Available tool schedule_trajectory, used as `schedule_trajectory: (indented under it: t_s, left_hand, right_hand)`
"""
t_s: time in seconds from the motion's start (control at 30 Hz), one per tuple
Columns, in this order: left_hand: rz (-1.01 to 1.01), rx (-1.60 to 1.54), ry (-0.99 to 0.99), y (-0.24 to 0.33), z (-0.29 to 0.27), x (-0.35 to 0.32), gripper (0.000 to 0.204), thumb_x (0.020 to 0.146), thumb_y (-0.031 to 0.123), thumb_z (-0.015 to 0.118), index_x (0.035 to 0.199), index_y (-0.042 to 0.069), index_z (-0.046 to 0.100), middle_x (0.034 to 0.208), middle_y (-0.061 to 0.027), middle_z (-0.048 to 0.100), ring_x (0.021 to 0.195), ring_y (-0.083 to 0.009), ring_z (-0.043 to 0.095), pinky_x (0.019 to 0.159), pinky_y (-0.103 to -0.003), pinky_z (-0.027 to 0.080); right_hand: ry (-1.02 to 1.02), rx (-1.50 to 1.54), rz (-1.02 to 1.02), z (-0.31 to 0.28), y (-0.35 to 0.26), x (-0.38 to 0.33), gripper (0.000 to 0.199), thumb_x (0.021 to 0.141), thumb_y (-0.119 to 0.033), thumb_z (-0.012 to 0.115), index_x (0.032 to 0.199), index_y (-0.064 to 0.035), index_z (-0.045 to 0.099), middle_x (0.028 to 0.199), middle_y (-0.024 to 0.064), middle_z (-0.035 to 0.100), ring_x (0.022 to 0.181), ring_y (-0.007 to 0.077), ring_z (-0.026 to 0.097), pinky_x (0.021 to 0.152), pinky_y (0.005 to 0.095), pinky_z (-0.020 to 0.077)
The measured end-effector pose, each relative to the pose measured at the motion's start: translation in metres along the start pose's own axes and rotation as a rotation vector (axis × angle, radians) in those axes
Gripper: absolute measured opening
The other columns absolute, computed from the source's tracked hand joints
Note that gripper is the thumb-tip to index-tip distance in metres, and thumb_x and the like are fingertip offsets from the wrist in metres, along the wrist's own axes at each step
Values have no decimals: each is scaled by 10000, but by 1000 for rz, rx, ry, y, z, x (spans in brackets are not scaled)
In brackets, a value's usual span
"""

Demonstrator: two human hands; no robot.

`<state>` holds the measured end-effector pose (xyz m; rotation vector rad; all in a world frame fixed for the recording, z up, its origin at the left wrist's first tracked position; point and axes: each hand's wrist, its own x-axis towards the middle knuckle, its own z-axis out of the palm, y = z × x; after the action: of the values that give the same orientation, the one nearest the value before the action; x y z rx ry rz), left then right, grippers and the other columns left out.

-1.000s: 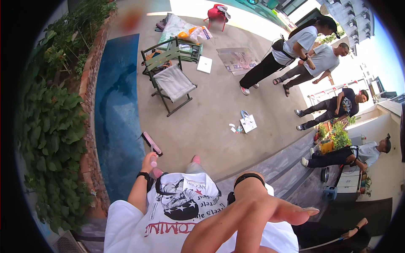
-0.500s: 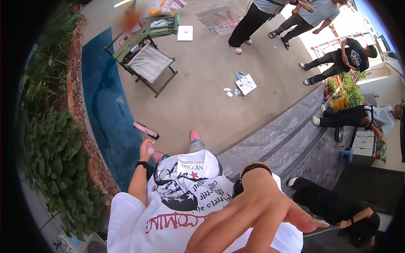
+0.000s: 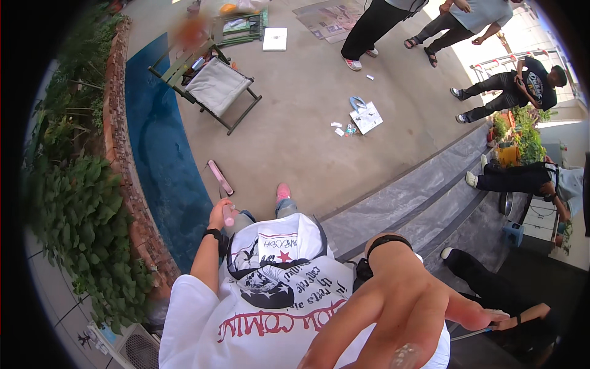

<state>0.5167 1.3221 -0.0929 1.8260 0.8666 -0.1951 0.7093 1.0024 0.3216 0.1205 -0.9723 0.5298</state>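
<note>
My left hand (image 3: 219, 215) is closed round the pink handle of a long-handled broom (image 3: 220, 177). The pink broom head lies low by the floor, beside the edge of the blue strip and ahead of my left leg. Close to the camera, my right hand (image 3: 393, 307) is raised in front of my white shirt with its fingers stretched and spread, and nothing shows in it. The tip of one finger is near the lower edge of the picture.
A folding chair (image 3: 216, 86) with a pale fabric seat stands ahead-left on the concrete. A white paper bag (image 3: 367, 117) and small scraps (image 3: 338, 130) lie ahead. Grey steps (image 3: 393, 215) rise on the right; several people stand beyond. A brick-edged planting bed (image 3: 117, 154) runs along the left.
The broom head has swung and turned to point more lengthwise, and my left hand has shifted slightly right. My right hand has moved right and downward, its fingers still apart. The view has shifted a little.
</note>
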Motion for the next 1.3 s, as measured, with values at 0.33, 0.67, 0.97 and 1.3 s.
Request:
schedule_trajectory:
  t_s: [0.33, 0.67, 0.97, 1.3]
  left_hand:
    - [262, 444, -171, 45, 20, -2, 207, 642, 74, 553, 846, 63, 527, 1024, -105, 491, 935, -266, 475, 796, -291, 377]
    - [400, 455, -272, 49, 24, 16, 265, 609, -16, 539, 859, 72, 522, 929, -128, 504, 898, -301, 474, 786, -326, 382]
    - [404, 401, -297, 69, 24, 11, 238, 638, 11, 526, 870, 68, 519, 965, -130, 498, 943, -306, 459, 783, -327, 384]
    - [353, 435, -381, 76, 24, 33, 285, 618, 5, 540, 897, 65, 538, 908, -144, 502, 857, -312, 488, 747, -325, 396]
  right_hand:
    - [-105, -304, 109, 1, 9, 27, 713, 794, -523, 254, 1182, 75, 263, 848, 363, 479, 932, 469, 393, 725, 548, 378]
    - [-60, -166, 154, 20, 31, 12, 726, 785, -527, 282, 1208, 58, 212, 1054, 377, 347, 944, 539, 339, 701, 588, 346]
    - [124, -159, 504, 28, 25, 40, 739, 755, -555, 325, 1213, 20, 251, 938, 413, 403, 960, 539, 343, 722, 605, 333]
    - [376, -217, 24, 29, 36, 45, 668, 766, -523, 338, 1230, -73, 170, 1115, 258, 363, 954, 468, 382, 779, 564, 335]
